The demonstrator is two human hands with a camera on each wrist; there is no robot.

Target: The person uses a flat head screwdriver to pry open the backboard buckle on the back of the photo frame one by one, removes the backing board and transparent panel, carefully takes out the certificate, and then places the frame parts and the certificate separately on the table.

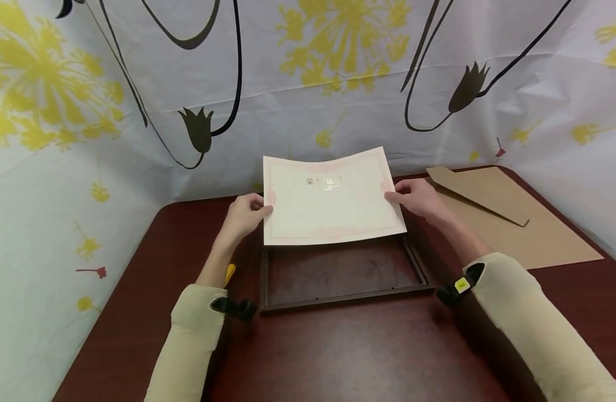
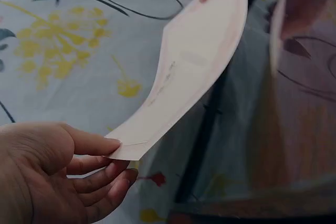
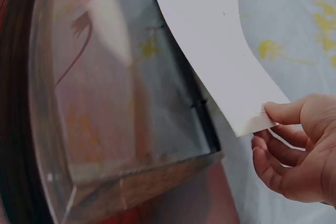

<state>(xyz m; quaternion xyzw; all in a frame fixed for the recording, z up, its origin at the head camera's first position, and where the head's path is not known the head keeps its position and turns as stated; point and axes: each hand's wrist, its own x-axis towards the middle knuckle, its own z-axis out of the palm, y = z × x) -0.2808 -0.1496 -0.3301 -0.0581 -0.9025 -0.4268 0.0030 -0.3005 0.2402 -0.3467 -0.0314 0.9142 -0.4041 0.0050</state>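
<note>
A cream certificate sheet [image 1: 328, 209] with a pink border and shiny printed characters is held up over a dark picture frame [image 1: 348, 297], bowing slightly between two hands. At its left edge, my left hand [image 1: 245, 215] pinches the sheet between thumb and fingers. My right hand [image 1: 418, 196] pinches the opposite edge the same way. In the left wrist view the thumb of the left hand [image 2: 63, 171] lies on the sheet's corner area. The right wrist view has the right hand [image 3: 304, 148] gripping the sheet's end beside the frame's reflective pane [image 3: 115, 103]. The sheet hides the frame's far side.
On the right of the dark red table [image 1: 363, 352] lies a brown backing board [image 1: 534, 234] with a folded-out flap [image 1: 479, 195]. A yellow-orange object [image 1: 230, 273] shows partly behind the left forearm. Floral-patterned white sheeting [image 1: 328, 111] rises behind the table.
</note>
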